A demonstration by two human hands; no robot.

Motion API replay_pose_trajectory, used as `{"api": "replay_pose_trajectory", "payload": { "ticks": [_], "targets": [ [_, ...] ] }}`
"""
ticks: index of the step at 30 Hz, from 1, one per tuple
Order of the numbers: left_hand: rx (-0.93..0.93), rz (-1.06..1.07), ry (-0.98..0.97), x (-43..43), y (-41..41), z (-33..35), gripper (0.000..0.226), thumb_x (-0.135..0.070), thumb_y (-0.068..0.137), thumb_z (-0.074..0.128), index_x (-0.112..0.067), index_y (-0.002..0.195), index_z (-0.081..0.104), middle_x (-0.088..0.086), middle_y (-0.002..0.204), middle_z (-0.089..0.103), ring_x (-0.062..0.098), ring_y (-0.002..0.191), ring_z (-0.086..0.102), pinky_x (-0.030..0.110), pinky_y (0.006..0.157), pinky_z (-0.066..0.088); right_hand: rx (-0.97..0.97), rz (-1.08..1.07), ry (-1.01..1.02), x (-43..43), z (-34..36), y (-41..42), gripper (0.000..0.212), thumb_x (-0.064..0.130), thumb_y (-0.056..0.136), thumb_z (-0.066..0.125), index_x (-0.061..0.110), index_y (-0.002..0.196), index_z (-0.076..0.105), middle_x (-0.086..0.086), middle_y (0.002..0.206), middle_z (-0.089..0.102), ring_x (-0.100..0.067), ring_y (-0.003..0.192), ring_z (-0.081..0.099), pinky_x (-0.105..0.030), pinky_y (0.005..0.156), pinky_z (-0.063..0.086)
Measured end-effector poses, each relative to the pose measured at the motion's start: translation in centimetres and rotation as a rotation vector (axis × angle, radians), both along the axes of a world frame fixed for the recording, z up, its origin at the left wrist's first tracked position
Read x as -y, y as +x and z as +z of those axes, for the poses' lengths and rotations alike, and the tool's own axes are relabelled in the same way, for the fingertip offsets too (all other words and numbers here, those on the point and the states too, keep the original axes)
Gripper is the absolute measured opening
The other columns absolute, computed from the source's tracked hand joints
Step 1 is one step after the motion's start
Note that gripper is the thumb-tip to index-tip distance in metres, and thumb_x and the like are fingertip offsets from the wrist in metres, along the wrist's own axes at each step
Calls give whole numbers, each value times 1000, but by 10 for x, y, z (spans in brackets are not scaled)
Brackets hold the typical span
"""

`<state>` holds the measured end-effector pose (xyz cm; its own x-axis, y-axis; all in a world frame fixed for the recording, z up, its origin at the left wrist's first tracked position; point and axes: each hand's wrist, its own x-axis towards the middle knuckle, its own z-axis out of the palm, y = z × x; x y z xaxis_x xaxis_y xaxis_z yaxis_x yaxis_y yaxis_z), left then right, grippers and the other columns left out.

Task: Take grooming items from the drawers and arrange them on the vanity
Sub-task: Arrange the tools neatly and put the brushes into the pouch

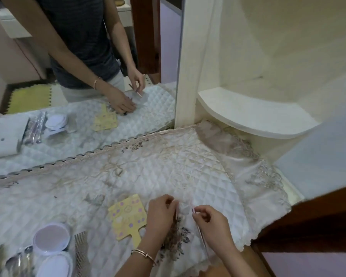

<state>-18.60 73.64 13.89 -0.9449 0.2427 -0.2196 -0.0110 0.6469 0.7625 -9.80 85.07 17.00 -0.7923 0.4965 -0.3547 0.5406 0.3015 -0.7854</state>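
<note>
A: What are the hands doing?

B: Both are curled over the quilted white vanity cover (128, 172), just right of the yellow paddle-shaped card (126, 214). The right hand (212, 224) pinches a thin pinkish stick (198, 226) between thumb and forefinger; the stick runs back along the wrist. The left hand (161, 213), with bangles at the wrist, has its fingertips closed on a small clear crinkled packet (185, 204) lying between the two hands.

A: How does the stick look?

B: Very slender, pale pink, straight. Its tip meets the packet; too small to tell more.

A: And the other items?

B: All left of the yellow card: a grey fine-toothed comb (81, 254) just beside its handle, then a round compact (51, 238) lying open in two lilac-rimmed white halves, then metal tools in a clear sleeve (22, 260) at the edge of view. The card itself is pale yellow with purple dots and faint drawn outlines.

A: Any writing?

B: None I can read, on the card or anything else.

A: And behind the card?

B: The mirror (78, 76), repeating the hands and items.
</note>
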Motion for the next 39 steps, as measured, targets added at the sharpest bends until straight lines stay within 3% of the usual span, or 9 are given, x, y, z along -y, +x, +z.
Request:
{"api": "replay_pose_trajectory", "payload": {
  "ticks": [7, 15, 18, 23, 26, 29, 32, 35, 39],
  "targets": [
    [-9, 110, -56, 47, 13, 1, 16, -20, 85, 60, -14, 100, 61, -2, 84, 55, 18, 85, 59, 22, 71, 39, 16, 161, 57, 37, -13, -25, 12, 20, 85, 62, 16, 95, 68, 9, 74, 61, 6, 65, 56, -2, 55, 43],
    [137, -119, -316, 49, 31, 0, 39, -36, 87, 49, -30, 61, 20, -11, 63, 30, 25, 85, 53, 31, 65, 31, 59, 239, 189, 48, -19, -44, 16, 22, 85, 59, 14, 97, 67, 6, 78, 58, -2, 69, 51, -3, 53, 36],
    [194, -149, -327, 47, 27, -1, 39, -34, 86, 49, -29, 60, 20, -10, 61, 31, 27, 94, 58, 34, 72, 41, 65, 245, 196, 47, -20, -45, 10, 22, 85, 60, 16, 90, 66, 7, 76, 56, 5, 64, 47, -3, 53, 35],
    [191, -65, -244, 53, 29, 2, 33, -28, 85, 50, -30, 61, 27, -10, 60, 40, 8, 55, 42, 22, 49, 30, 71, 295, 185, 54, -22, -48, 6, 20, 84, 59, 17, 86, 64, 7, 72, 56, -2, 66, 52, -9, 54, 38],
    [160, -28, -255, 59, 31, 2, 34, -23, 88, 45, -31, 61, 26, -12, 61, 37, 18, 72, 52, 27, 59, 33, 52, 313, 171, 58, -21, -48, 7, 20, 82, 61, 23, 78, 57, 10, 66, 56, -3, 65, 53, -13, 59, 42],
    [141, -45, -254, 61, 31, -1, 34, -25, 91, 42, -33, 62, 25, -13, 62, 36, 17, 74, 55, 31, 67, 40, 30, 280, 183, 56, -24, -46, 5, 20, 82, 61, 22, 79, 58, 1, 72, 61, -13, 71, 58, -21, 63, 46],
    [89, -39, -187, 58, 35, -3, 15, -31, 91, 43, -28, 77, 37, -10, 68, 40, 7, 60, 40, 26, 57, 35, 24, 236, 281, 47, -31, -40, 12, 22, 86, 57, 23, 98, 59, 5, 84, 50, -12, 82, 53, -14, 60, 39],
    [94, -80, -154, 55, 41, -4, 20, -34, 89, 49, -22, 102, 40, -6, 88, 42, 13, 77, 44, 20, 54, 31, 46, 280, 332, 41, -38, -34, 33, 27, 85, 58, 26, 118, 56, 3, 111, 47, -17, 108, 46, -20, 79, 41],
    [85, -75, -150, 53, 40, -6, 31, -28, 88, 51, -20, 116, 39, -6, 100, 41, 17, 100, 52, 26, 69, 36, 9, 404, 371, 44, -39, -32, 38, 24, 87, 53, 29, 125, 53, 1, 135, 40, -20, 118, 37, -26, 95, 37]
  ]
}}
